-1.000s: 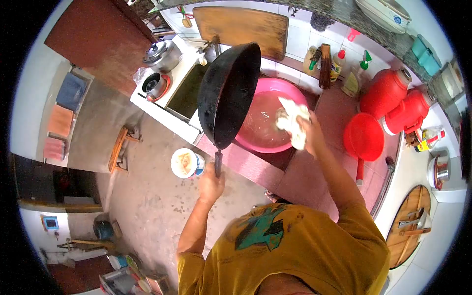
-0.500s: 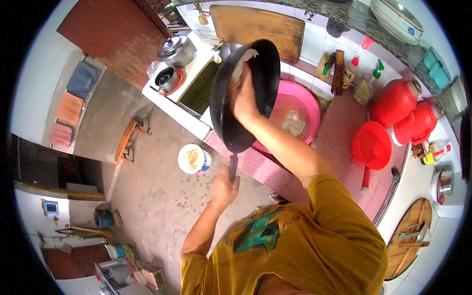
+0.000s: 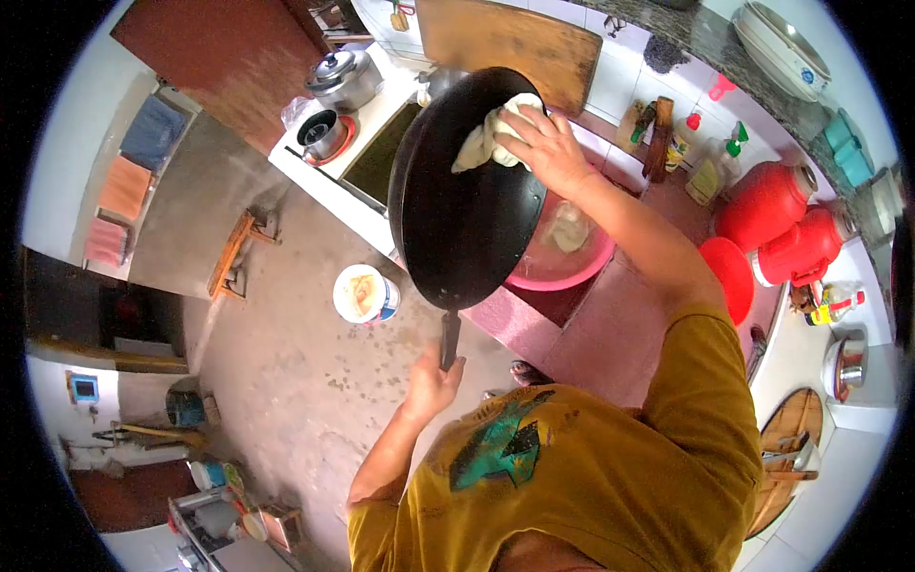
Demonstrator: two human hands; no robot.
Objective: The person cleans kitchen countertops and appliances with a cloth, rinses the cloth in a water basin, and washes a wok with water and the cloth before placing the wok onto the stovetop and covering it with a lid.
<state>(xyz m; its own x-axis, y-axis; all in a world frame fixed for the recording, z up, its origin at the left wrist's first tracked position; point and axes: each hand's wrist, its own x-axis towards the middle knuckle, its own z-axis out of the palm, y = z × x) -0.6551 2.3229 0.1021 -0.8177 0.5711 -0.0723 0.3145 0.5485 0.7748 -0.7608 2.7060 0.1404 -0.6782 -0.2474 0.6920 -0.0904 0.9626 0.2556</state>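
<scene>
My left hand (image 3: 435, 385) is wrapped round the handle of a black wok (image 3: 457, 224), which is tilted up with its inside showing. A pale, damp-looking cloth (image 3: 483, 143) is bunched under my right hand (image 3: 553, 150), whose fingers press it against the wok's upper right wall and rim. Behind the wok stands a pink basin (image 3: 596, 257) of cloudy water, partly hidden. Another pale cloth-like lump (image 3: 568, 227) lies in that water.
A white bucket (image 3: 366, 295) stands on the floor below the wok. Left of it is a wooden stool (image 3: 234, 254). On the pink tiled counter are red thermos flasks (image 3: 767, 208), a red dipper (image 3: 727, 276) and a spray bottle (image 3: 713, 170). A sink (image 3: 381, 164) lies behind the wok.
My right hand has moved with the cloth from the wok's left inner side to its upper right rim. The wok has turned, showing more of its inside.
</scene>
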